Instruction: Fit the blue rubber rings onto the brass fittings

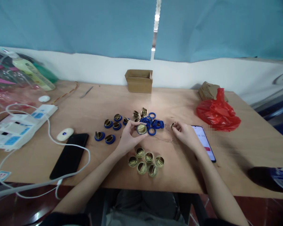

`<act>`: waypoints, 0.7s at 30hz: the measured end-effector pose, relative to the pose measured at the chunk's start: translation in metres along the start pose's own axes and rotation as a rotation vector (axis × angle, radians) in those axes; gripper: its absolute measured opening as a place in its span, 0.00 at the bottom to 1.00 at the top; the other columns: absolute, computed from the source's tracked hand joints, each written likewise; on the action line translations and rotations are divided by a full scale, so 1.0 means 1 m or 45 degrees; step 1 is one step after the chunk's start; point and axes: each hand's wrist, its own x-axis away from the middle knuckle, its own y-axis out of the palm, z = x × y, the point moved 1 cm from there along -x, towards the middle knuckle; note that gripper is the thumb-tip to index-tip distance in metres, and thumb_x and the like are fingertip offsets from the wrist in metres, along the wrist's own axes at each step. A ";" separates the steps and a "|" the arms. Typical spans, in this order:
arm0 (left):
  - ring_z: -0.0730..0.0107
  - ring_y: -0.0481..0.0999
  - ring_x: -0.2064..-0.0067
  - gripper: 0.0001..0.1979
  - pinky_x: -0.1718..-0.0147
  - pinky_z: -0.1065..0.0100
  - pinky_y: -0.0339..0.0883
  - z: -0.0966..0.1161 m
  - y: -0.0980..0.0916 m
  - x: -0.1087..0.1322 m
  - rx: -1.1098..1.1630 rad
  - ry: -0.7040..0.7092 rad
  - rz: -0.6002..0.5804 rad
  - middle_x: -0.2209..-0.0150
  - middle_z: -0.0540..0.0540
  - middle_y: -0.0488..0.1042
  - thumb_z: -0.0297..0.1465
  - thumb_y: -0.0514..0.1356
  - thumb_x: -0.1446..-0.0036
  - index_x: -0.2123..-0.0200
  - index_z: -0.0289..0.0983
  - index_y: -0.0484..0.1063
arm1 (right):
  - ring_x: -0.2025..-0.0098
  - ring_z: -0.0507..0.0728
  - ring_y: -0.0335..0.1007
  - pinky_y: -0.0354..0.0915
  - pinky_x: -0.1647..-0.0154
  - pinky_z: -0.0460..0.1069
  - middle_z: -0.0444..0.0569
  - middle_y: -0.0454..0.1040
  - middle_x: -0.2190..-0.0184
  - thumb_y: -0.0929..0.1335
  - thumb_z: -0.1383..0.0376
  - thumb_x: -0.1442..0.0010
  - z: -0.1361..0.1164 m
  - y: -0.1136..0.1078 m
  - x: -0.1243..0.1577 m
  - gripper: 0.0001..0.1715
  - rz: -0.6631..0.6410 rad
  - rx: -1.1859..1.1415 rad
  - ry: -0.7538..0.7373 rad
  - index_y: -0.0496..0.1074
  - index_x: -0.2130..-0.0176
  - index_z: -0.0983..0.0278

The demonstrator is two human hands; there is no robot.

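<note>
Between the thumb and fingers of my left hand is a round gold-coloured metal piece with a raised bar across it, its face turned up. My right hand is pinched closed around something small and dark that I cannot make out, right of a tangle of thin clear strands. Between the hands lies a heap of blue rings. Nearer me sits a cluster of several gold pieces. To the left, several gold pieces with blue rims stand apart, while more gold pieces lie behind the heap.
An open cardboard box stands against the wall. On the right are a lit phone, a red plastic bag and a dark bottle. A black phone, white cable and power strip occupy the left.
</note>
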 end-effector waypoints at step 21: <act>0.61 0.80 0.52 0.20 0.49 0.58 0.72 0.016 0.012 0.007 -0.039 -0.061 -0.153 0.56 0.42 0.79 0.29 0.73 0.51 0.61 0.38 0.66 | 0.75 0.53 0.56 0.53 0.72 0.47 0.39 0.61 0.77 0.68 0.64 0.38 0.019 0.019 -0.008 0.17 -0.316 -0.281 -0.375 0.75 0.49 0.62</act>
